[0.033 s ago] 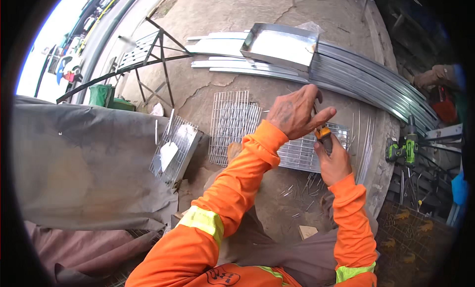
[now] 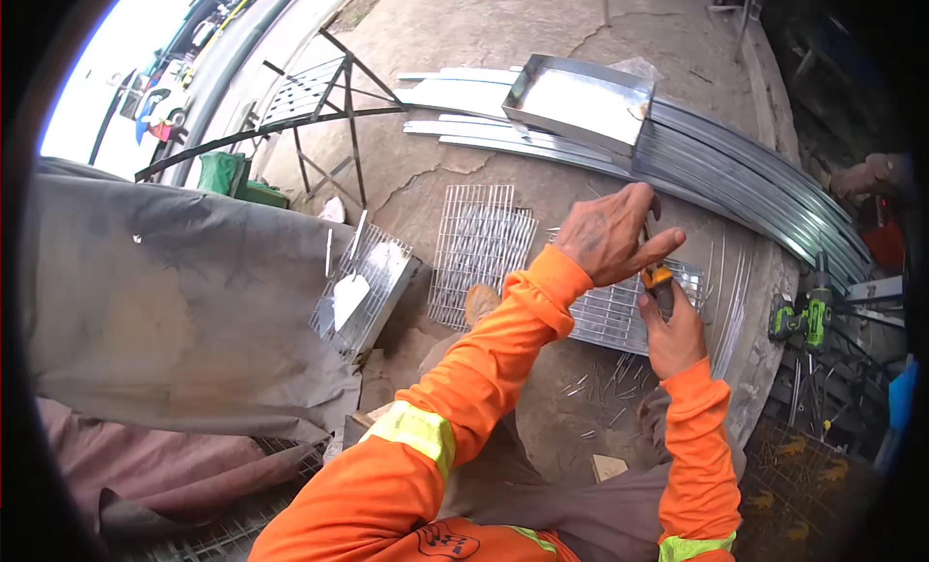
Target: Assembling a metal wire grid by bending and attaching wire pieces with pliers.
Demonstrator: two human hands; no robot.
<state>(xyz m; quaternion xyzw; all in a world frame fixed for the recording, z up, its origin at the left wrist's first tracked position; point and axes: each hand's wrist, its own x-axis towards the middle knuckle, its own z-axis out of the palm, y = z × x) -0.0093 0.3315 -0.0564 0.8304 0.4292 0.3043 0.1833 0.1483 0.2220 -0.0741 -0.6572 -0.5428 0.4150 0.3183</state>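
In front of me my right hand point(image 2: 674, 337) is closed round a hand tool point(image 2: 659, 276) with a yellow-and-dark grip; its kind does not show clearly. My left hand point(image 2: 610, 235) is just above it, fingers curled and thumb stretched toward the right. A thin metal piece shows between that thumb and the fingers, but what they hold is mostly hidden. Beneath both hands a wire grid panel point(image 2: 610, 318) lies on the ground, partly covered by my left hand and sleeve. Left of it lies a second wire grid point(image 2: 471, 252) with metal strips on it.
Long metal profiles point(image 2: 745, 180) lie across the far side, bearing a shallow metal tray point(image 2: 581, 92). A grid-topped box point(image 2: 373, 296) stands at left beside a grey-covered surface point(image 2: 194, 301). A green drill point(image 2: 808, 315) is at right. Cut wire pieces point(image 2: 619, 378) litter the floor.
The whole view has shifted, so the surroundings sit a little further right and lower in the picture. Both hands keep nearly the same pose, with the tool still in the right one.
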